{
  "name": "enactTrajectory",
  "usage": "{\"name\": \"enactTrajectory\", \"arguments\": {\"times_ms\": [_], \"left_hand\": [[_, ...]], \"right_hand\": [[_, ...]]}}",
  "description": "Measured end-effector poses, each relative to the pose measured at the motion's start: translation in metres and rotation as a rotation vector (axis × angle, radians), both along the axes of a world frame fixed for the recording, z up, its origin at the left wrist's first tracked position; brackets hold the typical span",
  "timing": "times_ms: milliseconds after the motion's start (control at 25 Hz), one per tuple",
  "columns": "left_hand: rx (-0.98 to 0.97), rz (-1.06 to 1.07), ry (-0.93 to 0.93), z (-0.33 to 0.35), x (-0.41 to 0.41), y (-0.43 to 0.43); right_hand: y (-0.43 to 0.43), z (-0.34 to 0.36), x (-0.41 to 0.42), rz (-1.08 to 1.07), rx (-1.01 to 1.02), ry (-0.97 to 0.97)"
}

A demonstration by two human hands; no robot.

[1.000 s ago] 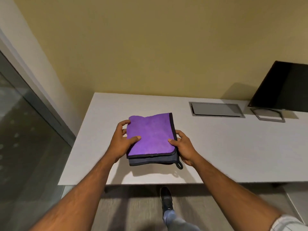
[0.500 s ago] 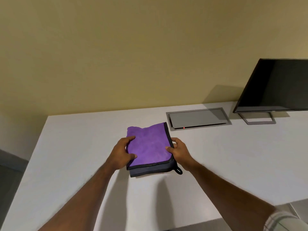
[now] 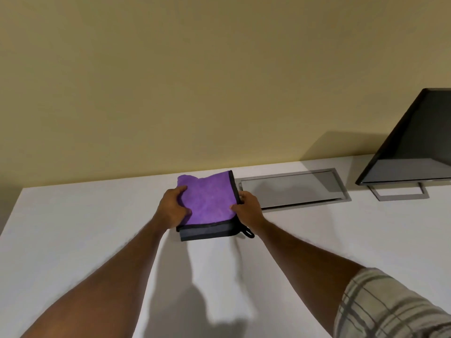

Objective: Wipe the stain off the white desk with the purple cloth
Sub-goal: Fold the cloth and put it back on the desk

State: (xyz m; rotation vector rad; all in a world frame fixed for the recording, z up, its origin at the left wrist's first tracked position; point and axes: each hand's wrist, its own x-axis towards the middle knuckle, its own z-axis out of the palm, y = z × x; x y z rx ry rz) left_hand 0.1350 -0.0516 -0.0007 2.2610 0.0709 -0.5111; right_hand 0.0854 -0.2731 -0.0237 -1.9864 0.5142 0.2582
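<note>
A: Where is the purple cloth right now?

B: Folded into a thick square, purple face up, with a grey layer and dark trim showing along its near edge. It is held over the white bench, towards the back, close to the yellow wall. I cannot tell whether it touches the surface or sits just above it.

A: And the hands?

B: The left hand pinches the cloth's left edge, thumb on top and fingers curled beneath. The right hand pinches the right edge the same way, thumb pressed on the purple face. A small dark loop hangs off the near right corner, under the right wrist.

A: What else is on the bench?

B: A grey recessed panel lies just right of the cloth, almost touching its far corner. Further right stands a dark monitor on a metal frame stand. A plaid sleeve shows on the right arm.

A: Any stain visible?

B: None I can make out.
</note>
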Motion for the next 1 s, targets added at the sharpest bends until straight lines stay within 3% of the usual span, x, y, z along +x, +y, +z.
{"name": "enactTrajectory", "arguments": {"times_ms": [240,360,440,520,600,1000], "left_hand": [[0.067,-0.047,0.039,-0.043,0.037,-0.011],[0.249,-0.135,-0.079,-0.057,0.030,-0.009],[0.339,-0.207,-0.210,-0.063,0.019,-0.015],[0.431,-0.362,-0.274,-0.069,0.006,-0.027],[0.527,-0.487,-0.211,-0.077,-0.001,-0.035],[0.636,-0.554,-0.115,-0.030,-0.039,-0.012]], "right_hand": [[-0.007,-0.025,0.038,-0.048,-0.031,0.050],[-0.007,-0.035,0.032,0.146,-0.491,-0.079],[-0.001,-0.040,0.027,0.311,-0.643,-0.214],[0.005,-0.046,0.026,0.515,-0.642,-0.235],[0.010,-0.052,0.025,0.654,-0.631,-0.148],[0.017,-0.014,0.000,0.757,-0.680,0.040]]}}
